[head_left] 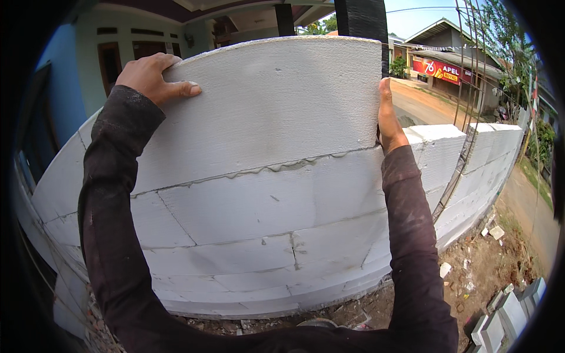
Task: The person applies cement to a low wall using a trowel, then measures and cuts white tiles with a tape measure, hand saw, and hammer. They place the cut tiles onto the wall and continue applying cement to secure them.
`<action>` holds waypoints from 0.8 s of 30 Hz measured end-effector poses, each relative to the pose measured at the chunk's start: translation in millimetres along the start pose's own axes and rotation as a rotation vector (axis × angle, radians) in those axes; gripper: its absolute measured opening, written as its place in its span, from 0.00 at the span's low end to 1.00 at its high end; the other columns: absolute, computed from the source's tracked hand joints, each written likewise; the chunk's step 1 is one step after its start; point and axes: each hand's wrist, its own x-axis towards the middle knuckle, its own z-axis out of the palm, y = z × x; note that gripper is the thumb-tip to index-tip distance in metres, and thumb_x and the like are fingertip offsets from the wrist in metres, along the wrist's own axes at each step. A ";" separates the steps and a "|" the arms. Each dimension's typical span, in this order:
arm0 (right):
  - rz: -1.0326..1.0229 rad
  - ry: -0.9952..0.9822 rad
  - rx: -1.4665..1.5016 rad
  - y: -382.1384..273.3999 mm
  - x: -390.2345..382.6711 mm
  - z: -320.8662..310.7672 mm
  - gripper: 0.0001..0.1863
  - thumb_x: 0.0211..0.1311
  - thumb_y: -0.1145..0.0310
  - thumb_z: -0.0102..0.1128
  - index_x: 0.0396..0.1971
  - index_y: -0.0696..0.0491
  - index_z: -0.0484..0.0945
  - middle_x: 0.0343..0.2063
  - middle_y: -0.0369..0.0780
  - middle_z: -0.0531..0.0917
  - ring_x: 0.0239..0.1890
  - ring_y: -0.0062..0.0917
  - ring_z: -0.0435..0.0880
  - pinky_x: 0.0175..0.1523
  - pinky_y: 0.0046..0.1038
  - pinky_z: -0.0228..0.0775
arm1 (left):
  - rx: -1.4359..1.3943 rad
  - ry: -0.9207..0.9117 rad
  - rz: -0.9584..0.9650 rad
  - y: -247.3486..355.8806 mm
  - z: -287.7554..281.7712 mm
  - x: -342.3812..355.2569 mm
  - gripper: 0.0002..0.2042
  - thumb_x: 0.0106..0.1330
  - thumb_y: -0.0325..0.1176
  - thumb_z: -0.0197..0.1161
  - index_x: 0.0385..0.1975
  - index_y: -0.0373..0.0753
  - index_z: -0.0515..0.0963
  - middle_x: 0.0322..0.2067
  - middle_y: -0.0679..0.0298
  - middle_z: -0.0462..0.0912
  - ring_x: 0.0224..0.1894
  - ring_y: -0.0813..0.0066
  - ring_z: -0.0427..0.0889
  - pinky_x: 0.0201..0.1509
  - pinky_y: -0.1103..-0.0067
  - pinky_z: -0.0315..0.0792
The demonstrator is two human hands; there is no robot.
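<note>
A large white lightweight concrete block [276,100] sits on the top course of a white block wall [253,206] right in front of me. Over the block's upper left edge my left hand [152,79] is hooked, its thumb lying on the near face. My right hand [391,120] presses upright against the block's right end, and most of its fingers are hidden. Grey mortar [288,166] bulges unevenly from the joint under the block.
To the right, thin steel rods [465,117] rise from a gap in the lower wall [494,147]. Rubble and loose block pieces [506,323] lie on the soil at lower right. Behind the block stand a dark pillar [360,20] and a porch. A road [409,103] runs beyond.
</note>
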 end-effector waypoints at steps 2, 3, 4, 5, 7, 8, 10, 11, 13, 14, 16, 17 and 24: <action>0.017 -0.030 0.028 0.1 12.2 -9.8 0.49 0.54 0.29 0.30 0.61 0.59 0.55 0.53 0.50 0.70 0.54 0.32 0.70 0.60 0.29 0.56 | -0.043 0.100 0.016 -5.9 9.9 -1.3 0.39 0.31 0.62 0.69 0.42 0.38 0.77 0.33 0.56 0.80 0.35 0.62 0.81 0.44 0.72 0.75; 0.023 0.200 -0.042 -12.4 18.5 -15.3 0.43 0.58 0.33 0.29 0.44 0.61 0.74 0.35 0.45 0.79 0.32 0.23 0.78 0.42 0.24 0.69 | -0.027 0.095 -0.001 -5.6 4.4 -4.4 0.40 0.31 0.62 0.69 0.43 0.37 0.77 0.33 0.56 0.80 0.35 0.62 0.81 0.44 0.71 0.75; -0.007 0.446 -0.030 -20.7 30.0 -26.9 0.36 0.63 0.39 0.32 0.24 0.58 0.78 0.22 0.39 0.76 0.19 0.17 0.71 0.29 0.20 0.66 | -0.030 0.093 -0.015 -3.0 2.9 -5.7 0.40 0.31 0.62 0.69 0.43 0.37 0.76 0.32 0.56 0.80 0.35 0.62 0.80 0.44 0.71 0.75; -0.020 0.581 0.027 -21.2 45.1 -38.2 0.33 0.62 0.39 0.35 0.23 0.56 0.76 0.19 0.36 0.74 0.16 0.14 0.70 0.23 0.17 0.62 | -0.047 0.107 -0.003 -1.8 2.5 -6.1 0.40 0.30 0.63 0.68 0.42 0.37 0.77 0.32 0.56 0.80 0.34 0.62 0.81 0.44 0.71 0.75; -0.004 0.666 0.018 -15.3 57.6 -32.1 0.31 0.63 0.43 0.37 0.21 0.57 0.74 0.16 0.36 0.73 0.15 0.16 0.67 0.23 0.19 0.60 | -0.073 0.127 0.014 -3.1 2.6 -7.7 0.41 0.30 0.65 0.66 0.41 0.36 0.78 0.33 0.55 0.81 0.34 0.62 0.81 0.43 0.70 0.76; 0.024 0.618 -0.048 -7.3 61.0 -10.3 0.31 0.65 0.46 0.36 0.20 0.59 0.74 0.17 0.39 0.74 0.18 0.21 0.67 0.28 0.23 0.62 | -0.071 0.126 0.013 -4.1 1.9 -7.8 0.41 0.30 0.65 0.67 0.41 0.36 0.78 0.33 0.55 0.80 0.34 0.62 0.81 0.43 0.70 0.76; -0.083 0.615 -0.349 8.7 71.6 13.6 0.30 0.65 0.47 0.37 0.16 0.58 0.71 0.16 0.37 0.72 0.19 0.22 0.68 0.30 0.25 0.62 | -0.094 0.132 0.011 -3.5 7.5 -6.6 0.40 0.30 0.64 0.67 0.41 0.36 0.78 0.34 0.55 0.80 0.34 0.62 0.81 0.43 0.70 0.76; -0.018 0.576 -0.192 -2.9 62.1 17.4 0.30 0.65 0.48 0.38 0.17 0.59 0.71 0.17 0.37 0.73 0.19 0.22 0.68 0.30 0.25 0.62 | -0.078 0.123 0.009 -5.3 6.9 -7.7 0.40 0.31 0.64 0.67 0.41 0.36 0.77 0.34 0.55 0.80 0.34 0.62 0.81 0.44 0.70 0.76; 0.121 0.526 0.166 -22.4 52.5 14.7 0.29 0.66 0.49 0.39 0.18 0.59 0.73 0.16 0.35 0.74 0.17 0.21 0.68 0.29 0.24 0.63 | -0.055 0.116 0.013 -8.3 2.2 -8.0 0.40 0.31 0.63 0.68 0.42 0.37 0.77 0.34 0.55 0.80 0.34 0.62 0.81 0.44 0.70 0.75; 0.137 0.512 0.201 -26.7 46.1 10.1 0.28 0.66 0.50 0.39 0.19 0.59 0.74 0.15 0.35 0.72 0.16 0.18 0.66 0.27 0.23 0.62 | -0.052 0.111 0.003 -8.0 1.4 -8.0 0.41 0.31 0.64 0.68 0.43 0.36 0.77 0.34 0.55 0.80 0.34 0.62 0.81 0.44 0.70 0.76; -0.068 0.472 0.061 -7.6 59.4 10.4 0.27 0.66 0.51 0.39 0.21 0.59 0.74 0.15 0.35 0.73 0.17 0.17 0.68 0.27 0.23 0.63 | -0.089 0.105 0.003 7.0 8.9 -5.7 0.42 0.30 0.64 0.67 0.43 0.36 0.76 0.34 0.55 0.80 0.34 0.63 0.81 0.44 0.70 0.76; -0.063 0.474 -0.006 -4.2 56.5 12.0 0.27 0.66 0.51 0.40 0.21 0.60 0.74 0.15 0.35 0.73 0.18 0.16 0.69 0.27 0.23 0.63 | -0.143 0.103 -0.010 9.9 15.0 -6.1 0.42 0.30 0.64 0.68 0.43 0.36 0.76 0.34 0.54 0.80 0.34 0.62 0.81 0.44 0.70 0.76; -0.214 0.423 -0.097 -28.5 12.3 -22.0 0.17 0.63 0.57 0.49 0.28 0.58 0.75 0.16 0.31 0.72 0.14 0.10 0.64 0.19 0.15 0.57 | -0.124 0.108 0.045 -28.5 16.8 3.1 0.44 0.29 0.66 0.67 0.47 0.40 0.74 0.37 0.54 0.80 0.38 0.59 0.80 0.48 0.68 0.74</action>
